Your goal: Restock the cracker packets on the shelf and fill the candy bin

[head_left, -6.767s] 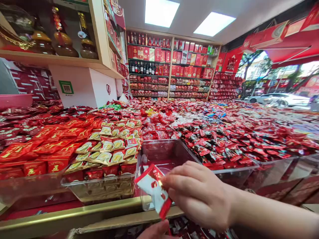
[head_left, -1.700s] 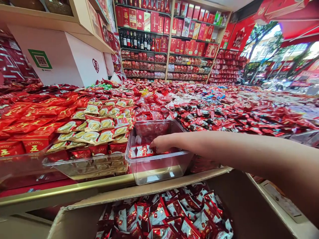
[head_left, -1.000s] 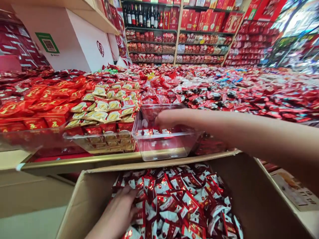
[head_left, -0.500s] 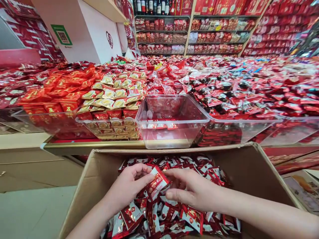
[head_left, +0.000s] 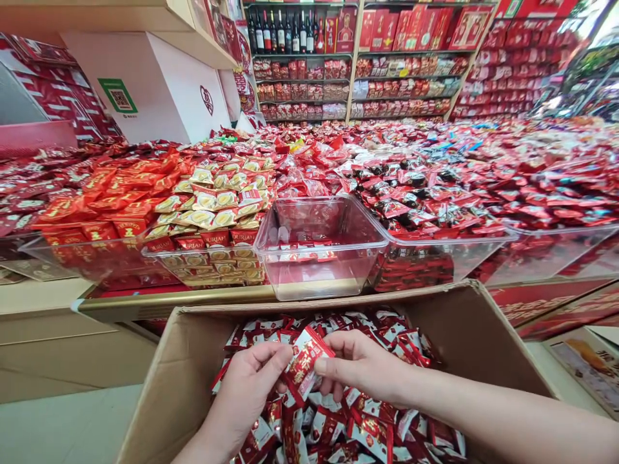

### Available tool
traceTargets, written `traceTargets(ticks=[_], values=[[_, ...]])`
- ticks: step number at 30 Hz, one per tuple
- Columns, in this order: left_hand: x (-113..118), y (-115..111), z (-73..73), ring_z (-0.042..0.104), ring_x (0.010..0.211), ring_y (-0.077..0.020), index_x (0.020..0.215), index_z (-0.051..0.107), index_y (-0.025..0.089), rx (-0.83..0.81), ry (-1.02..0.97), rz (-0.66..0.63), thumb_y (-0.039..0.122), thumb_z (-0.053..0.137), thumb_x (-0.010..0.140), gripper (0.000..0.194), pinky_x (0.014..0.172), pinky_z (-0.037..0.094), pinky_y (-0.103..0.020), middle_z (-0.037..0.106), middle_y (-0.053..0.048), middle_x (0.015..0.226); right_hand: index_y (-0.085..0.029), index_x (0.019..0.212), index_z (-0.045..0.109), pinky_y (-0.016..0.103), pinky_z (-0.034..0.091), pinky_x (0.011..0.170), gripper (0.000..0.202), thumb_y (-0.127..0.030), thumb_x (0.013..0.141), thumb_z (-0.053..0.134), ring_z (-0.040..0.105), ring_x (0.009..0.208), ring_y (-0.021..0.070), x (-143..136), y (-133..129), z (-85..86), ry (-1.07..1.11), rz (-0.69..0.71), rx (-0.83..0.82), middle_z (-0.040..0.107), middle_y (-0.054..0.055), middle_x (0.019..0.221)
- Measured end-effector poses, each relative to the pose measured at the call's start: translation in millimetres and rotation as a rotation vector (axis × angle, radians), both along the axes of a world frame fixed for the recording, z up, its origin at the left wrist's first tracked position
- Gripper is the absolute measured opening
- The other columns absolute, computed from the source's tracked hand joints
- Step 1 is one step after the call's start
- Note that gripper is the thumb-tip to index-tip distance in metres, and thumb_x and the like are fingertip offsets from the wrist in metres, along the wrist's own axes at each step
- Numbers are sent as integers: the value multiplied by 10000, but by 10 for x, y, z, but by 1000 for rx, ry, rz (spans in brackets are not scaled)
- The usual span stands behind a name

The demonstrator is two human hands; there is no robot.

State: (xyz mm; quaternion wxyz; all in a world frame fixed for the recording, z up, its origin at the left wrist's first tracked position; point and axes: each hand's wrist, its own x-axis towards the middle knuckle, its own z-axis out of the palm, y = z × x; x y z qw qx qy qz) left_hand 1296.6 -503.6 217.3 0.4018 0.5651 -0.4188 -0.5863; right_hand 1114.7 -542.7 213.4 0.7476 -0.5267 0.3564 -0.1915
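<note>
Between my two hands is a red and white candy packet (head_left: 305, 362) with gold lettering, its printed face turned up. My left hand (head_left: 251, 383) pinches its left edge between thumb and fingers. On the opposite edge, my right hand (head_left: 362, 367) has its thumb on the front and its fingers curled behind. Both hands are above an open cardboard box (head_left: 164, 380), which holds a heap of similar wrapped packets (head_left: 372, 428). Just beyond the box stands a clear plastic bin (head_left: 324, 274) with a few red and white packets near its bottom.
Clear bins of gold durian packets (head_left: 213, 200) and red packets (head_left: 111, 200) stand left of the near bin. Dark red packets (head_left: 416, 200) fill the bin on its right. Shelves with bottles (head_left: 285, 32) rise behind. Another open box (head_left: 585, 364) is at the lower right.
My right hand has closed onto the packet's right edge, and the packet has turned to face me more. The left hand has shifted slightly down. The view has tilted up a little.
</note>
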Motion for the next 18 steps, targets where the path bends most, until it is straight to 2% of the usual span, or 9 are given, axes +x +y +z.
traceTargets(ticks=[3, 5, 7, 9, 10, 12, 14, 16, 18], values=[[-31, -9, -19, 466, 514, -93, 703, 676, 136, -13, 13, 48, 400, 678, 667, 267, 483, 411, -178, 599, 10, 567, -114, 703, 570, 232, 421, 530, 393, -507, 708, 565, 510, 508, 88, 13, 14, 11, 54, 2, -76, 560, -1, 557], [-64, 6, -18, 469, 494, -87, 709, 669, 142, 44, 163, 108, 385, 702, 646, 253, 470, 410, -176, 597, 18, 549, -107, 678, 571, 233, 419, 547, 378, -479, 741, 541, 510, 531, 91, 21, 41, 24, 74, -6, -159, 562, 12, 575], [-101, 35, -13, 501, 503, -88, 715, 659, 152, 137, 381, 171, 345, 744, 608, 236, 488, 421, -177, 600, 22, 552, -117, 836, 577, 233, 429, 572, 327, -426, 731, 580, 519, 590, 99, 30, 73, 38, 27, -50, -226, 578, 20, 669], [-139, 65, -13, 511, 481, -74, 699, 648, 160, 241, 528, 196, 304, 783, 560, 242, 479, 410, -163, 600, 26, 548, -174, 1114, 474, 237, 447, 616, 474, -354, 705, 630, 530, 695, 108, 38, 93, 61, -57, -91, -286, 582, 49, 905], [-156, 78, -17, 498, 449, -62, 679, 643, 158, 291, 564, 183, 294, 798, 538, 249, 455, 390, -150, 588, 30, 522, -206, 1184, 420, 244, 451, 656, 562, -320, 686, 654, 528, 767, 117, 41, 92, 77, -80, -103, -344, 546, 65, 1033], [-186, 91, -30, 455, 373, -43, 636, 635, 153, 379, 577, 120, 298, 815, 503, 267, 400, 339, -136, 558, 37, 453, -203, 1110, 502, 249, 441, 718, 482, -297, 668, 671, 513, 852, 132, 46, 65, 112, -74, -104, -467, 505, 70, 1112], [-203, 91, -42, 474, 375, -67, 647, 647, 152, 383, 559, 66, 304, 812, 499, 268, 399, 349, -156, 559, 29, 436, -155, 867, 602, 236, 433, 673, 271, -351, 686, 648, 519, 771, 126, 49, 9, 133, -32, -97, -478, 574, 47, 907], [-203, 83, -41, 548, 488, -118, 740, 671, 158, 338, 549, 69, 347, 769, 559, 280, 469, 407, -193, 625, 1, 536, -134, 728, 592, 208, 401, 556, 294, -428, 716, 598, 483, 606, 94, 51, -56, 127, 27, -89, -394, 544, -2, 656], [-190, 78, -27, 591, 663, -161, 864, 671, 169, 251, 551, 83, 414, 691, 645, 329, 577, 442, -222, 678, -23, 701, -125, 672, 567, 180, 325, 470, 362, -485, 706, 586, 394, 505, 59, 50, -109, 103, 105, -80, -354, 466, -40, 543]])
